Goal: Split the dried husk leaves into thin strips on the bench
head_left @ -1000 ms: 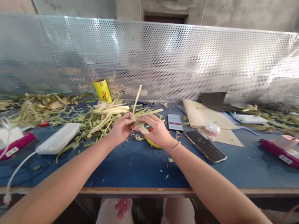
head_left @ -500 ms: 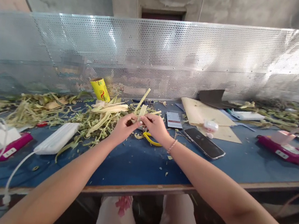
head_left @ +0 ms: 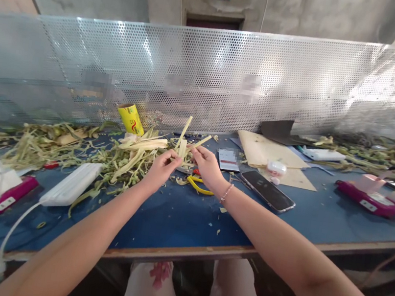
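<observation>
Above the table's middle I have a small piece of pale green plant strips (head_left: 182, 149), flat leaf-like lengths that stick up and fan out. My left hand (head_left: 161, 168) pinches its lower left side between thumb and fingers. Close by on the right, my right hand (head_left: 209, 168) has thumb and fingertips together at a strip slanting up to the right. Exactly how the strips join is too small to tell. Just below the hands lie yellow-handled scissors (head_left: 199, 187), their blades partly hidden. Left of my left hand spreads a heap of shredded plant strips (head_left: 132, 160).
A yellow tube (head_left: 131, 118) leans behind the heap. Left are a white power bank (head_left: 72, 183) and a magenta socket block (head_left: 0, 200) with cables. Right are phones (head_left: 268, 190), an earbud case (head_left: 276, 168), brown paper (head_left: 267, 148) and another magenta block (head_left: 368, 199). A perforated metal screen (head_left: 216, 71) stands behind.
My hands, which were together at the piece, have drawn apart, the right one shifting slightly right and up. More of the strips and the scissors now shows between them.
</observation>
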`<action>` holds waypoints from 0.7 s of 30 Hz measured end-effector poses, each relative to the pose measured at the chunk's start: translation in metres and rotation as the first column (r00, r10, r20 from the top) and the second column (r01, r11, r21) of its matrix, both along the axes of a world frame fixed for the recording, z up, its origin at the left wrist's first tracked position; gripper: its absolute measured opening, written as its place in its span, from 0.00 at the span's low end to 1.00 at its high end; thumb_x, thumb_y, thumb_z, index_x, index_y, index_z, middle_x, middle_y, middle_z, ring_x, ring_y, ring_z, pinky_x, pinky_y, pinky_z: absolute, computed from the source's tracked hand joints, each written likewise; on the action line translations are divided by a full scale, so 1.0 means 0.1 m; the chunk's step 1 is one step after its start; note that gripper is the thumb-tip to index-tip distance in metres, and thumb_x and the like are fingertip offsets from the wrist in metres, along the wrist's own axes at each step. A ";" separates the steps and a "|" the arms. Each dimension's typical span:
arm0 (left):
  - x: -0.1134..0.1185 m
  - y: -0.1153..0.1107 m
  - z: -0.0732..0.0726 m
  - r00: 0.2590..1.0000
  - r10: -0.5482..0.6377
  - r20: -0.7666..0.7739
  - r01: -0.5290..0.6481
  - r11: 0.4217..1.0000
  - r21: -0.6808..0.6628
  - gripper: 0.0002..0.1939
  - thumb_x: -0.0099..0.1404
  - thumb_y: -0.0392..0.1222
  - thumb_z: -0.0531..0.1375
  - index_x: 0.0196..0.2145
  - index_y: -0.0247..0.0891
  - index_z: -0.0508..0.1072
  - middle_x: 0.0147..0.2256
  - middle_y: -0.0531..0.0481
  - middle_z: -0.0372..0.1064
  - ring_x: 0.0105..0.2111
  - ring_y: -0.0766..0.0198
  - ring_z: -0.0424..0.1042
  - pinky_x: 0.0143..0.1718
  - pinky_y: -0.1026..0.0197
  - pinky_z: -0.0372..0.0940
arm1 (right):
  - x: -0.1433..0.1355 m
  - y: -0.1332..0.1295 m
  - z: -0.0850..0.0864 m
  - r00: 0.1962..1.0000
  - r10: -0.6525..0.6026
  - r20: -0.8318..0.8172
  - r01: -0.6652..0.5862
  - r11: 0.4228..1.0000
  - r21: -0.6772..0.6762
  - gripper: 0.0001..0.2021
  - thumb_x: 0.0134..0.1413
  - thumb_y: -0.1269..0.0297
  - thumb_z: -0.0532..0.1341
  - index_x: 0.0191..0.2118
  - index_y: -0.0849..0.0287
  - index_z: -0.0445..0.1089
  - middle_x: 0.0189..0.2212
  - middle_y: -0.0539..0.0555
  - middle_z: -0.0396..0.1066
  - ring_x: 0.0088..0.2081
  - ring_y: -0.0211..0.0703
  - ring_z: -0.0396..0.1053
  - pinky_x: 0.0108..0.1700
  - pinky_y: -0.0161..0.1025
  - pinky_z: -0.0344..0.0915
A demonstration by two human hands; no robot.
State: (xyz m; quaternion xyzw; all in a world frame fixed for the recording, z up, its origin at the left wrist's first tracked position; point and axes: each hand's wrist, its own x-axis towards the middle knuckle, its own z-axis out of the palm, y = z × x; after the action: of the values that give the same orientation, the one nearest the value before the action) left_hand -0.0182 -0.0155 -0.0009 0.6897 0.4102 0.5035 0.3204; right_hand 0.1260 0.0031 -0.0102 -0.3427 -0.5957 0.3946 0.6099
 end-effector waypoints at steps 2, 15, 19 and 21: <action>0.00 0.02 -0.02 0.997 -0.026 0.075 0.030 0.998 -0.048 0.11 0.56 0.46 0.56 0.23 0.38 0.60 0.15 0.59 0.48 0.17 0.72 0.50 0.20 0.67 0.45 | 0.03 0.00 0.01 0.996 -0.068 0.050 0.060 0.988 0.141 0.12 0.52 0.57 0.54 0.33 0.59 0.69 0.24 0.49 0.62 0.27 0.34 0.58 0.31 0.34 0.59; 0.05 -0.07 0.06 0.994 -0.027 -0.106 0.026 1.000 -0.009 0.08 0.48 0.42 0.59 0.20 0.36 0.64 0.18 0.58 0.54 0.19 0.72 0.51 0.21 0.66 0.47 | 0.07 -0.10 0.08 0.922 -0.062 0.382 -0.125 0.886 0.446 0.06 0.53 0.69 0.55 0.26 0.59 0.65 0.26 0.50 0.64 0.30 0.36 0.61 0.36 0.35 0.60; 0.04 -0.07 0.05 0.999 -0.027 -0.041 0.026 0.999 -0.033 0.07 0.46 0.39 0.60 0.20 0.36 0.63 0.17 0.59 0.53 0.18 0.73 0.50 0.20 0.66 0.46 | 0.06 -0.10 0.08 0.942 -0.071 0.329 -0.081 0.901 0.426 0.07 0.54 0.67 0.55 0.27 0.59 0.66 0.24 0.49 0.62 0.27 0.34 0.59 0.31 0.34 0.58; 0.04 -0.06 0.05 0.996 -0.078 0.052 0.082 0.992 -0.092 0.07 0.47 0.38 0.60 0.20 0.36 0.62 0.17 0.59 0.52 0.18 0.74 0.50 0.20 0.67 0.45 | 0.07 -0.11 0.07 0.958 -0.060 0.281 -0.057 0.919 0.391 0.07 0.55 0.65 0.54 0.28 0.58 0.65 0.23 0.48 0.61 0.23 0.33 0.57 0.27 0.33 0.57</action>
State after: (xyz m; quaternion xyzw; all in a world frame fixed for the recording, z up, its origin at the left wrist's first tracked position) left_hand -0.0142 -0.0220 0.0039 0.6773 0.3977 0.4867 0.3824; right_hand 0.1328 -0.0083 -0.0030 -0.2667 -0.7449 0.2119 0.5736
